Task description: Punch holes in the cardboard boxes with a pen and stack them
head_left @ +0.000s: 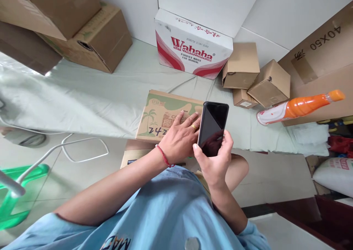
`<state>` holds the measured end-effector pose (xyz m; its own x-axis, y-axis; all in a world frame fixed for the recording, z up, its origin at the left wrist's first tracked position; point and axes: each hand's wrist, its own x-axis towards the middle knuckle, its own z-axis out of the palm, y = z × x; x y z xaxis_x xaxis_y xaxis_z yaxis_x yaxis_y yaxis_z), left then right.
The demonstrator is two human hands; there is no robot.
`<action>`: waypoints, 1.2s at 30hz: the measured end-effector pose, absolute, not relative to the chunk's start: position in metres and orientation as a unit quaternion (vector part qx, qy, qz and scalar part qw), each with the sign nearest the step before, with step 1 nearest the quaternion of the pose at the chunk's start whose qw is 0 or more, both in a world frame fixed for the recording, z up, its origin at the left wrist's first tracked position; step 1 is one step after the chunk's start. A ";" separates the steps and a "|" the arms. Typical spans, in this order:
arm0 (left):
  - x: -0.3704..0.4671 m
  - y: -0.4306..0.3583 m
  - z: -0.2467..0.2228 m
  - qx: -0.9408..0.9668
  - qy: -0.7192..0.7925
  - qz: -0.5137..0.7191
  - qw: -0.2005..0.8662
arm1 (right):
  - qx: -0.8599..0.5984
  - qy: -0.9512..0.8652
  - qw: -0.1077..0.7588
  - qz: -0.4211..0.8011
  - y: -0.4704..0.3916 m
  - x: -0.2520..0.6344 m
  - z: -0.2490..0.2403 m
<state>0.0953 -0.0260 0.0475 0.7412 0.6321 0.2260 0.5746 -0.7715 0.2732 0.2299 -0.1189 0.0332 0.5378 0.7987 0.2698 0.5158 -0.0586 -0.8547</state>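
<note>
My left hand [180, 138] lies flat with spread fingers on a brown cardboard box [154, 114] printed with green patches, a palm tree and handwritten digits. A ring sits on one finger, and a red cord bracelet [163, 156] circles the wrist. In my right hand [216, 163] a black smartphone [213, 127] stands tilted upright, thumb on its near left edge and fingers around the right side. Its screen faces me and looks dark with a reflection. The phone covers the right part of the box.
Behind stands a white and red Wahaba water carton [193, 47]. Right of it are small brown boxes [242, 66] and an orange bottle [300, 106]. Larger cardboard boxes [107, 40] stack at the left on the pale green cloth [110, 95]. A green stool [16, 213] is at lower left.
</note>
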 end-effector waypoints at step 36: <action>0.072 -0.032 0.047 0.862 0.307 0.362 0.180 | -0.910 -0.344 0.196 0.121 -0.097 0.399 -0.055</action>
